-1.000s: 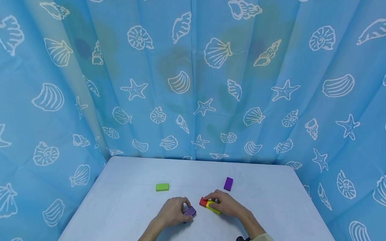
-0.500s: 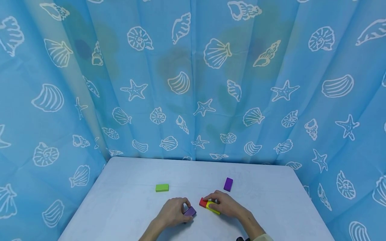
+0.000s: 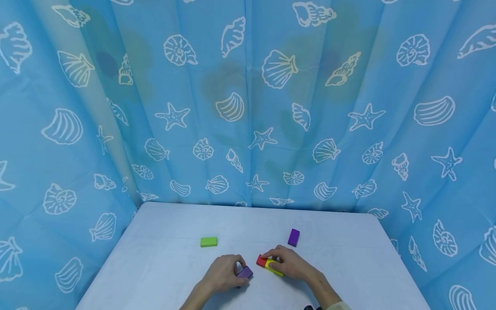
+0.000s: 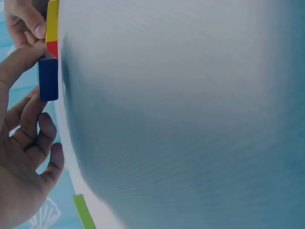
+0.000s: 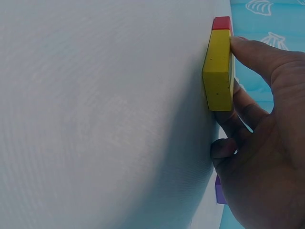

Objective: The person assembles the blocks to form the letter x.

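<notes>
While the left hand's (image 3: pixel 224 272) fingers pinch a purple block (image 3: pixel 245 272) at the table (image 3: pixel 166 262), the right hand (image 3: pixel 291 262) grips a yellow block (image 5: pixel 218 71) abutting a red block (image 3: pixel 261 261); head and left wrist views alone show a green block (image 3: pixel 209 242).

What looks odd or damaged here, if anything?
Murky blotches cloud the middle of the blue curtain, unlike its clearer sides; stains or glare, I can't tell. The yellow block in the right hand has tiny dark specks. Nothing looks spilled.
</notes>
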The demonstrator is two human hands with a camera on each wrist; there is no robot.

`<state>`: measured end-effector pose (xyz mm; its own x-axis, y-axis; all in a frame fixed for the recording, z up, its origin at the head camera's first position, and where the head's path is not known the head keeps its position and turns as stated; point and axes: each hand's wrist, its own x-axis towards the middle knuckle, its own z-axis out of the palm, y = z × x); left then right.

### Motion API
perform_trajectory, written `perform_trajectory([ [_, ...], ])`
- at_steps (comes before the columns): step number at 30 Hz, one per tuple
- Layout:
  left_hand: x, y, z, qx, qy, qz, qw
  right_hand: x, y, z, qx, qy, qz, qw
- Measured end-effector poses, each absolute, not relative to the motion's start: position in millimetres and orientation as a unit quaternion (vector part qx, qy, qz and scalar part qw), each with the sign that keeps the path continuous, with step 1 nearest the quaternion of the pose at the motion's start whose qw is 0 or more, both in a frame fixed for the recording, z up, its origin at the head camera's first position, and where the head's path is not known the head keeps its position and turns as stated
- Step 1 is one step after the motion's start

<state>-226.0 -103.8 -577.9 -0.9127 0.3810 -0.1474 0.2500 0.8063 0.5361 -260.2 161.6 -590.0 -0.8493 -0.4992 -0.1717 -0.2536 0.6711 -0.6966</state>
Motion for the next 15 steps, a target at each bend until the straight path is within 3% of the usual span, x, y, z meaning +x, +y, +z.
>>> perform_trajectory([
  [15, -227.1, -101.2, -575.8, 0.166, 0.941, 0.267, 0.123, -259.1, 162.3, -587.9, -0.216, 0.894, -0.352, 0.175],
])
